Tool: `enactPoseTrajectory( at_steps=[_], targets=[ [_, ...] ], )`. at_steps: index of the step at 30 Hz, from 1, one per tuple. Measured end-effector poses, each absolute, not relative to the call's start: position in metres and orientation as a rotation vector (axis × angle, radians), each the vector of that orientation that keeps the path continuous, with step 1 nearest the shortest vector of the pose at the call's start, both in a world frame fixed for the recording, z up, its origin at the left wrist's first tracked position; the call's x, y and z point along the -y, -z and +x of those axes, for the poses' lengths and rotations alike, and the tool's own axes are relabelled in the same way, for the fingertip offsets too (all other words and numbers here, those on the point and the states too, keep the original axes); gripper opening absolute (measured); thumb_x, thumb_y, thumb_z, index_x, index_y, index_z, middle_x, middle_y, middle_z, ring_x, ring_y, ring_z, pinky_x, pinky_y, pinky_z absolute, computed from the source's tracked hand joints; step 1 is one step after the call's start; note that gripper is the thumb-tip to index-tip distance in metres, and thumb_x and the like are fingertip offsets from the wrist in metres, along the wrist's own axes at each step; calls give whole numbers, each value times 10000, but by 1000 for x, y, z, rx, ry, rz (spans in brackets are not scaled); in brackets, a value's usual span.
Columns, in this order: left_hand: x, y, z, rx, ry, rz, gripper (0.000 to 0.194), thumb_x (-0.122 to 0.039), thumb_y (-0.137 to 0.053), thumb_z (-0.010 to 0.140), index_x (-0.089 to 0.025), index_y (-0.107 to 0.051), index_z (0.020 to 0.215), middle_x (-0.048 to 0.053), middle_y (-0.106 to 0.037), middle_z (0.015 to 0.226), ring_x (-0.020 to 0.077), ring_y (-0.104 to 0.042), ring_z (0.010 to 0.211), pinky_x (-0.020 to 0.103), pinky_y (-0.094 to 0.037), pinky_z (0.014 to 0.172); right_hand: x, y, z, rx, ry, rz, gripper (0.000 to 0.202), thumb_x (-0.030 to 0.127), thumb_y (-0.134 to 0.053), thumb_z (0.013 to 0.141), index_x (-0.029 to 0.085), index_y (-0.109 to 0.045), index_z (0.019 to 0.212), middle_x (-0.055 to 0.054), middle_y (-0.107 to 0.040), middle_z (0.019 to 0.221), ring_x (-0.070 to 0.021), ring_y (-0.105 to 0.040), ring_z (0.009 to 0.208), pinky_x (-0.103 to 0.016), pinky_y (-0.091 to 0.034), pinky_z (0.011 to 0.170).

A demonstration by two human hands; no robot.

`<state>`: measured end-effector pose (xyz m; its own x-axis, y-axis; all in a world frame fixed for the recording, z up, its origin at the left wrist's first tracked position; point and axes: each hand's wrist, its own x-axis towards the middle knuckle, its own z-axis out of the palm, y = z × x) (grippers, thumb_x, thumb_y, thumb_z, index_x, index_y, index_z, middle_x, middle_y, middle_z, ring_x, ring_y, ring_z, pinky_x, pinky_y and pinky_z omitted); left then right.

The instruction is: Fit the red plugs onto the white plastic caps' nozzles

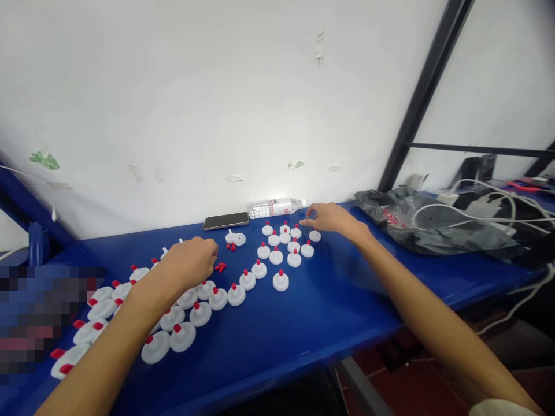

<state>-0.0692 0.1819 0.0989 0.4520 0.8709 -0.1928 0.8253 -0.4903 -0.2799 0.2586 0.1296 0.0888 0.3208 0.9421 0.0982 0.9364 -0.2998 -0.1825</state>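
My left hand (193, 263) is curled with its fingertips pointing down, beside a few loose small red caps (221, 267). Whatever those fingers hold, if anything, is hidden. Over at the back right, my right hand (329, 218) hovers above the end of a group of white round lids with red-tipped spouts (307, 249). Its thumb and forefinger are apart, and one such lid (314, 236) stands just below it. Many more red-tipped lids (182, 337) spread around and under my left forearm. Near the phone lie two white lids with bare spouts (238, 238) and more red caps (231, 247).
A smartphone (226, 221) and a clear plastic bottle (276, 207) lie along the wall on the blue table (329, 306). A dark plastic bag (437, 228) with red pieces in it sits at the right, crossed by white cables (472, 208). Dark metal posts (416, 110) rise behind.
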Motion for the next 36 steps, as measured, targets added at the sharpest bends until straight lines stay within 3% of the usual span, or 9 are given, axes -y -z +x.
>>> enactPoseTrajectory(
  at_steps=[4, 10, 19, 25, 28, 31, 36],
  targets=[
    [-183, -95, -69, 1488, -485, -2570, 312, -415, -635, 989, -174, -658, 1186, 67, -698, 1139, 198, -693, 971, 410, -592, 853, -127, -91, 249, 1730, 57, -2252, 358, 479, -575, 995, 192, -730, 1144, -112, -785, 1073, -269, -713, 986, -308, -477, 746],
    [-186, -89, -68, 1441, -504, -2594, 294, -408, -633, 992, -170, -665, 1160, 60, -705, 1105, 191, -696, 947, 402, -594, 843, -129, -88, 232, 1798, 141, -2053, 248, 346, -562, 1006, 197, -750, 1069, -76, -795, 1025, -239, -717, 956, -300, -474, 770],
    [-178, -97, -66, 1421, -381, -2568, 271, -414, -637, 987, -166, -676, 1090, 45, -707, 1036, 180, -692, 903, 389, -586, 826, -118, -89, 201, 1928, 209, -1800, 271, 254, -486, 1030, 178, -746, 1049, -80, -785, 1052, -225, -702, 959, -322, -464, 834],
    [-176, -111, -67, 1501, -91, -2535, 248, -409, -612, 978, -166, -665, 981, 29, -685, 901, 169, -652, 779, 354, -544, 738, -140, -96, 152, 2210, 149, -1655, 208, 261, -583, 991, 221, -733, 1130, -53, -787, 1061, -226, -709, 998, -318, -459, 882],
    [-180, -116, -75, 1530, 116, -2552, 155, -295, -564, 919, -185, -660, 868, 61, -695, 822, 205, -643, 710, 336, -479, 652, -164, -96, 128, 2286, 138, -1702, 281, 370, -607, 990, 183, -721, 1166, -113, -781, 1040, -287, -715, 999, -368, -489, 869],
    [-178, -120, -89, 1577, 358, -2546, 157, -254, -510, 857, -206, -659, 841, 79, -734, 862, 243, -673, 769, 338, -454, 666, -183, -90, 110, 2284, 125, -1821, 415, 489, -578, 1006, 120, -719, 1134, -172, -757, 1030, -337, -710, 1002, -439, -530, 860],
    [-151, -124, -117, 1754, 701, -2478, 311, -312, -446, 858, -241, -733, 956, 28, -746, 762, 224, -676, 684, 329, -472, 674, -195, -79, 97, 2266, 49, -1970, 363, 387, -651, 1008, 164, -628, 1294, -108, -650, 1288, -251, -672, 1091, -464, -580, 924]
  ],
)
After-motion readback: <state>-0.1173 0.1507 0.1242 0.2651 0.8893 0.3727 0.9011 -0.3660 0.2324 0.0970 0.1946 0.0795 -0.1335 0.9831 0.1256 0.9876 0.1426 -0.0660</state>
